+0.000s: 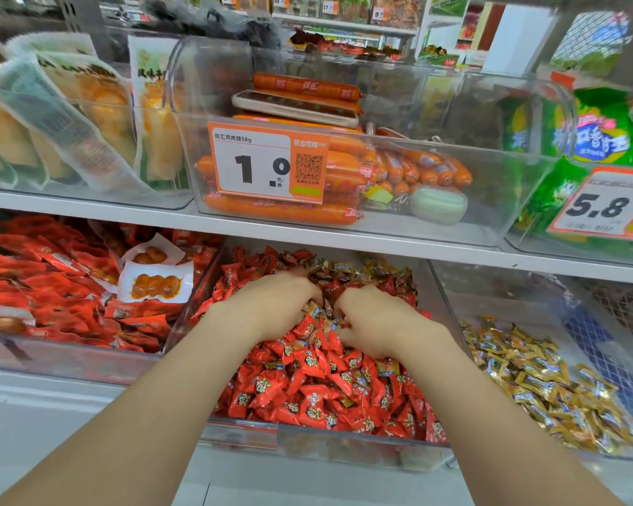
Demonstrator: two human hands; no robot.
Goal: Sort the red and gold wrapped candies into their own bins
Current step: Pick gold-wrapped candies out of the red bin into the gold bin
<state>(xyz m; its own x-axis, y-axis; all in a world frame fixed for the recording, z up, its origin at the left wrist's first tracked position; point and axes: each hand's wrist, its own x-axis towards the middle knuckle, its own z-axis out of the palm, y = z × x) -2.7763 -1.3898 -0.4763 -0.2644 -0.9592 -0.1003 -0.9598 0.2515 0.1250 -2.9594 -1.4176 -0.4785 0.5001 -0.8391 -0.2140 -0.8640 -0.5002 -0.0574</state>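
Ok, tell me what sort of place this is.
Probably a shop's snack aisle: orange-and-white paper price tags on clear plastic shelf bins, packaged orange sausages, and loose red wrapped candies in bulk.

Orange price tag point(269, 162) on the clear sausage bin point(490, 213) is reading "双汇鸡肉肠58g" and "1.0 元/根"; the tag point(603, 204) fronting the green-packet bin point(527, 246) is showing "5.8".

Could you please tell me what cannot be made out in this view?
Head view: fingertips of the left hand and right hand, buried among the red candies and gold candies; what they hold is unclear.
Head view: right bin of gold candies, cut off by the frame edge.
Head view: small print on the 5.8 price tag, blurred.
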